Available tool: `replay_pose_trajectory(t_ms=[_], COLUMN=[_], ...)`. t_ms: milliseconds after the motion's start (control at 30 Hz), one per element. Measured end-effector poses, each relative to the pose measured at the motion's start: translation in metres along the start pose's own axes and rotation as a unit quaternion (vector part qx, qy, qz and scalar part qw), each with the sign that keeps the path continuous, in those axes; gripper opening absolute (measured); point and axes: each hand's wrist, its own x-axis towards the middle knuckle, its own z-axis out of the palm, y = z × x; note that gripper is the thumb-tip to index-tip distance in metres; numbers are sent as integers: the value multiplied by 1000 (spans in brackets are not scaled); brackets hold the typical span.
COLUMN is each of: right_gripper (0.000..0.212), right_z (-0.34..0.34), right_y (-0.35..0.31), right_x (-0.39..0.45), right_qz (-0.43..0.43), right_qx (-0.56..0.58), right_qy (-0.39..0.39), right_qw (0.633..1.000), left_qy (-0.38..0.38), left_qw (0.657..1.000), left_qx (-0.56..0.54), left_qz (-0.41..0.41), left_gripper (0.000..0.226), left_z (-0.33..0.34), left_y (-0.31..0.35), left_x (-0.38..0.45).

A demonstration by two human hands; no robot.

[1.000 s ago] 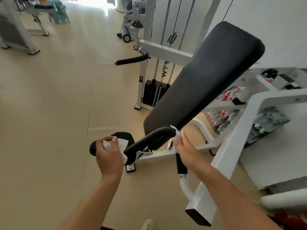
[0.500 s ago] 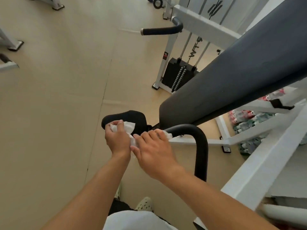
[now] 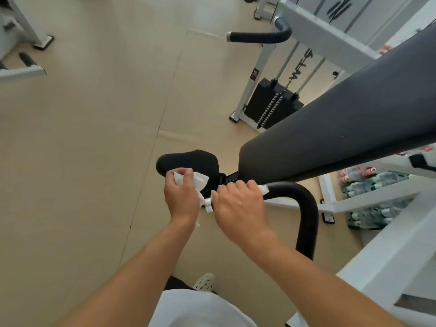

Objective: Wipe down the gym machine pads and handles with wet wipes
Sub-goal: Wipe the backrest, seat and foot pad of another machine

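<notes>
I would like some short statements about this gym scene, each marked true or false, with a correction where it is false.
1. The left hand holds a white wipe. True.
2. The right hand rests on the long back pad. False: it grips the curved black handle, with a wipe under the fingers.
3. The weight stack stands on the floor beyond the back pad. True.
4. Both hands are empty. False: each holds a wipe.
5. Bottles lie under the white frame at the right. True.
</notes>
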Motion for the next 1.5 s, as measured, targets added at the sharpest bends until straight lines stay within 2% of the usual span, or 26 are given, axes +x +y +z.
replay_pose_trajectory(t_ms=[67, 167, 267, 367, 467, 600, 700, 767, 833, 933, 967, 1000, 1067, 1100, 1167, 1267, 1333, 1400, 1433, 1500], right_gripper=[45, 34, 16, 14, 32, 37, 38, 39, 47, 77, 87, 91, 79, 68, 54, 40, 33, 24, 25, 27], right_z=[3, -8, -27, -39, -24, -6, -5, -14, -12, -8, -8, -10, -21, -25, -21, -11, -22, -40, -46, -56], right_y=[-12, 19, 75, 92, 54, -4, 0, 21, 61, 101, 99, 87, 44, 25, 2, 16, 38, 69, 85, 102], right_x=[4, 4, -1, -10, -3, -2, -6, -10, -18, -28, -25, -18, -7, -5, -5, -8, -7, -5, -6, -10], right_qz=[-40, -66, -54, -9, 38, 4, -21, -19, 20, 80, 65, 63, 33, 42, 36, 12, 16, 16, 42, 91], right_qx=[12, -12, -31, -51, -44, 16, 30, 33, -5, -51, -59, -72, -68, -25, 23, 19, -5, -76, -80, -58], right_qy=[-9, -39, -123, -107, -76, -21, 4, 21, -8, -177, -192, -185, -168, -123, -26, 10, -28, -104, -134, -184], right_qw=[999, 997, 990, 993, 995, 1000, 999, 999, 1000, 980, 977, 978, 983, 991, 999, 1000, 999, 992, 987, 977], left_qy=[11, -2, -89, -147, -96, -47, -52, -74, -88, -114, -120, -123, -126, -127, -125, -123, -120, -124, -127, -127], left_qw=[1000, 999, 993, 981, 990, 998, 995, 992, 992, 988, 985, 981, 975, 973, 973, 972, 965, 955, 950, 945], left_qx=[2, 14, 38, 84, 82, 44, 23, 51, 74, 107, 124, 141, 162, 166, 171, 171, 187, 206, 210, 209], left_qz=[6, 36, 67, 93, 64, 13, -86, -84, -59, -10, 18, 48, 87, 94, 93, 105, 137, 174, 191, 216], left_gripper=[8, 7, 9, 9, 7, 9, 10, 11, 12, 32, 41, 41, 25, 24, 40, 50, 50, 29, 18, 10], left_z=[-4, -4, 14, 32, 37, 31, 28, 28, 27, 23, 23, 23, 23, 23, 21, 18, 16, 17, 19, 21], left_y=[2, 6, 10, 11, 10, 6, -2, -2, 1, 10, 11, 11, 11, 11, 10, 14, 14, 10, 7, 4], left_x=[6, 10, -2, -10, -12, -7, 3, 3, -2, -8, -9, -8, -6, -5, -4, -8, -6, -2, 0, 1])
